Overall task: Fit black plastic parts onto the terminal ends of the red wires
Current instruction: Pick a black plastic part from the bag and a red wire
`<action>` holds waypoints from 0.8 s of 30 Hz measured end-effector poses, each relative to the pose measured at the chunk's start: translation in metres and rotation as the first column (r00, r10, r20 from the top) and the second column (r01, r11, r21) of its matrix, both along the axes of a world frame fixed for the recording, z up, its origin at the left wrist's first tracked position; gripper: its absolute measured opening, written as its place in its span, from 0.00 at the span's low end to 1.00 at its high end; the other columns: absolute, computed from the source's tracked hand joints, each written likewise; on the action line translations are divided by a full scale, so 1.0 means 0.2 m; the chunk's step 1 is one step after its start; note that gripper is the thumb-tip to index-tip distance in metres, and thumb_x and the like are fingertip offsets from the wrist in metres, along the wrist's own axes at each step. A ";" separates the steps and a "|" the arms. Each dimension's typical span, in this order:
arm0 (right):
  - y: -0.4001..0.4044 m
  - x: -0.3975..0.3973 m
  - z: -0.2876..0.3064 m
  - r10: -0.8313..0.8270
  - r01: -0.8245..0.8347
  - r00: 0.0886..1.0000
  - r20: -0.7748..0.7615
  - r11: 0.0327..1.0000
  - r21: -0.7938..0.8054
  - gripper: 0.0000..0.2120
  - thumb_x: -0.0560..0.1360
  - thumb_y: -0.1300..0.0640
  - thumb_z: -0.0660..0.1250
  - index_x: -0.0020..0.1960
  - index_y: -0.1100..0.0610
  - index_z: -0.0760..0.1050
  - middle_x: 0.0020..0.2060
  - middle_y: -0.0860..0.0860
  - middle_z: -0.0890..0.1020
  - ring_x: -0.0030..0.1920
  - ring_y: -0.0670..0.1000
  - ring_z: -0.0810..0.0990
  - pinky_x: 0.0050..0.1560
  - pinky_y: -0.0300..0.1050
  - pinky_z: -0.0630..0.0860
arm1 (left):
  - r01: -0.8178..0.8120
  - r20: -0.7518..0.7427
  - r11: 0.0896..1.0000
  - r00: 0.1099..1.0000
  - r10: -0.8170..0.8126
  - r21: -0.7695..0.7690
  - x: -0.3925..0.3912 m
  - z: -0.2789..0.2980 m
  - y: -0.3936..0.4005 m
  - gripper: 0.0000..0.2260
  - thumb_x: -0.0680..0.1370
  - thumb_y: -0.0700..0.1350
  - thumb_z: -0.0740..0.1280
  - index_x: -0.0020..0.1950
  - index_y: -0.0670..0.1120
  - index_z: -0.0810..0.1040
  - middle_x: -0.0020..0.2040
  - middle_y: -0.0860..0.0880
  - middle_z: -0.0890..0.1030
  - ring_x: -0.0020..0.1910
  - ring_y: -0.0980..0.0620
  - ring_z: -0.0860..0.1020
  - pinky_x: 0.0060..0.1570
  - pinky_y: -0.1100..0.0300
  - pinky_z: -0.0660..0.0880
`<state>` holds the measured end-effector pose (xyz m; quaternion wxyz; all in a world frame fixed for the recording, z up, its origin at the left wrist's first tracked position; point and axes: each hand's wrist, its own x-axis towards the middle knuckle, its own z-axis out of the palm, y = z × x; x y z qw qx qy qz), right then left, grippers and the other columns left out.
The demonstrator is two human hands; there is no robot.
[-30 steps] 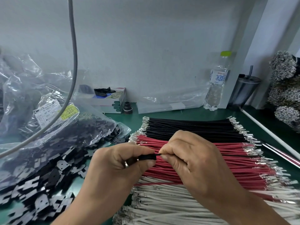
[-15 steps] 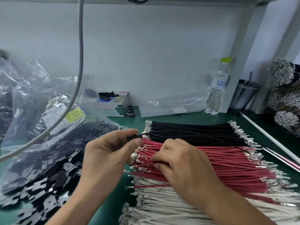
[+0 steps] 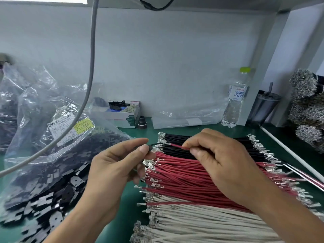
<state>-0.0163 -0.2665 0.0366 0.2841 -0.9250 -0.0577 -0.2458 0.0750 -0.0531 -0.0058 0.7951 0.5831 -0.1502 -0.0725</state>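
My left hand (image 3: 121, 165) pinches a small black plastic part (image 3: 152, 146) between thumb and forefinger. My right hand (image 3: 217, 162) pinches a single red wire (image 3: 176, 146) and holds its metal terminal end just right of the black part, above the wire stacks. Below lies the stack of red wires (image 3: 184, 178) with metal terminals at both ends, between black wires (image 3: 177, 137) behind and white wires (image 3: 192, 220) in front. Loose black plastic parts (image 3: 43, 204) are heaped at the lower left.
Clear plastic bags (image 3: 57, 130) of black parts fill the left side, with a grey cable (image 3: 91, 67) hanging across them. A small box (image 3: 128, 114), a water bottle (image 3: 235, 100) and a tumbler (image 3: 264, 106) stand against the back wall. Bundled terminals (image 3: 308, 109) pile at right.
My right hand has lifted one red wire off the stack and brought its end up to the black part in my left hand. The camera view has tilted upward.
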 end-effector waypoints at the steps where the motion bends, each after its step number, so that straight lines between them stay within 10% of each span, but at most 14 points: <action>1: 0.00 -0.01 0.00 -0.008 0.008 1.000 0.023 1.000 0.006 0.06 0.77 0.48 0.65 0.48 0.42 0.80 0.44 0.40 0.79 0.47 0.45 0.80 0.45 0.39 0.74 | 0.051 -0.021 0.998 0.998 -0.052 -0.027 0.00 0.00 0.00 0.17 0.66 0.47 0.78 0.53 0.43 0.87 0.45 0.35 0.86 0.29 0.50 0.75 0.25 0.61 0.72; 24: 0.03 -0.11 -0.06 -0.037 0.033 0.994 0.102 0.999 0.042 0.04 0.72 0.47 0.71 0.39 0.44 0.81 0.39 0.42 0.80 0.40 0.49 0.80 0.39 0.47 0.76 | 0.330 -0.105 0.944 0.939 -0.328 0.011 -0.06 0.02 -0.01 0.20 0.67 0.50 0.78 0.50 0.36 0.86 0.35 0.40 0.81 0.26 0.49 0.74 0.25 0.62 0.73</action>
